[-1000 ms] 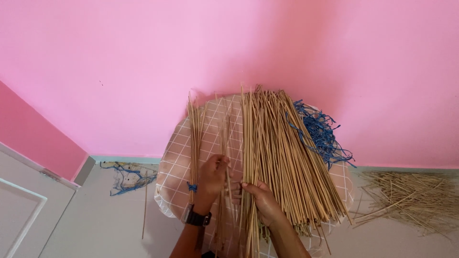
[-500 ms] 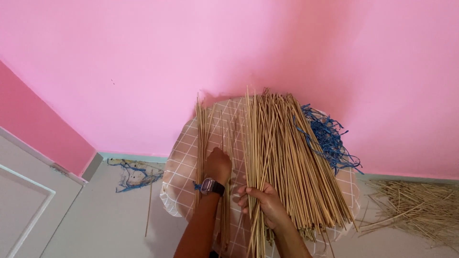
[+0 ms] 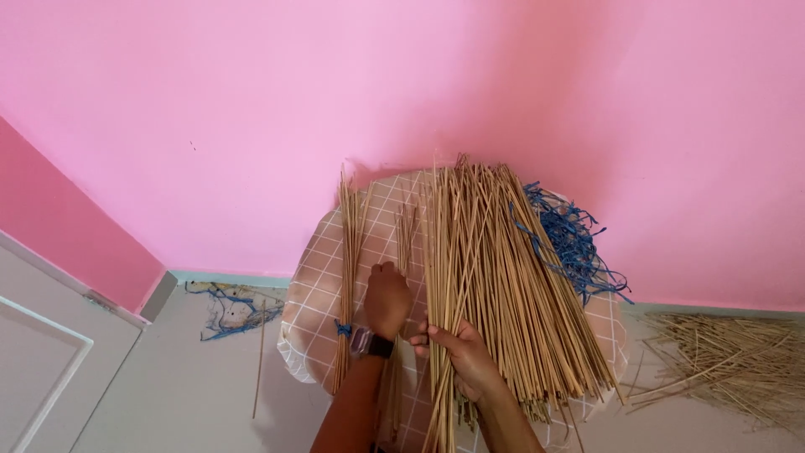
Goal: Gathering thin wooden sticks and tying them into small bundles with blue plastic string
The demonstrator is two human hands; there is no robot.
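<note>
1. A round table covered with a pink checked cloth stands against the pink wall; it serves as landmark for everything below.
2. A large heap of thin tan sticks lies across the table's middle and right part, fanning toward the wall.
3. The right hand sits at the table's near edge, fingers curled and clamped on several sticks of that heap.
4. The left hand, a watch on its wrist, rests on the table just left of the heap, fingers bent together; whether they pinch a stick cannot be told.
5. A small tied bundle of sticks lies on the table's left part.
6. Blue strings lie tangled at the table's right rear.
7. Loose straw lies on the floor right of the table.
</note>
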